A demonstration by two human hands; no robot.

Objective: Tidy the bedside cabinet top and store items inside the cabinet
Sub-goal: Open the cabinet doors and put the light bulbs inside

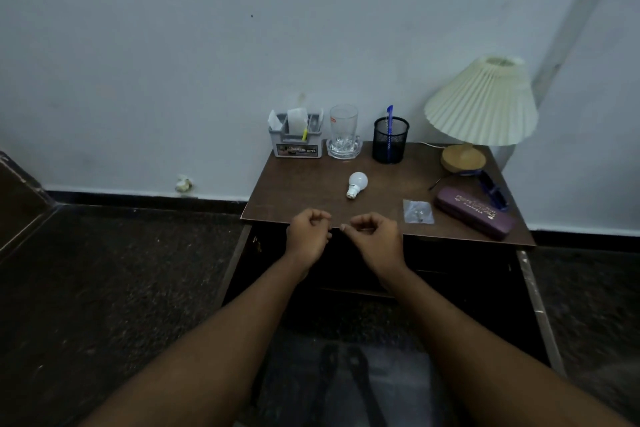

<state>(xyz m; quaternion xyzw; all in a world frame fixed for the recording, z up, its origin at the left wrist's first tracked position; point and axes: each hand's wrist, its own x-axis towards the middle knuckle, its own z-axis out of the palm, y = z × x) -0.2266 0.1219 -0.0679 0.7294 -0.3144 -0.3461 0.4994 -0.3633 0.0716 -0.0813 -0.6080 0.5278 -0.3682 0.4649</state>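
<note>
1. Hands: the left hand [308, 236] and the right hand [372, 237] are held side by side at the front edge of the cabinet top [298, 191], fingers curled loosely inward, thumb near the fingertips, with nothing visibly gripped. The pose is judged a pause before a reach, not a grasp.
2. Loose items, near zone: an LED bulb [356, 184] is laid on its side at mid-top, base toward the viewer; a small clear packet [418, 211] lies flat just beside a purple spectacle case [472, 211], which is set aslant at the right front. Dark-framed glasses [485, 185] lie just behind the case. These are judged the pieces to be stored inside.
3. Back row: a grey organiser box [296, 139] with papers, a drinking glass [343, 126] standing in a cut-glass dish [344, 148], and a mesh pen cup [390, 140] holding a blue pen [389, 125] are lined against the wall, upright and already orderly.
4. Lamp: a pleated-shade lamp [481, 100] is kept in the right rear corner, its cord trailing behind.
5. Cabinet interior [450, 274]: the space below the top appears open and dark; its contents cannot be made out.
6. Risk: the bulb is round and may roll if nudged.
</note>
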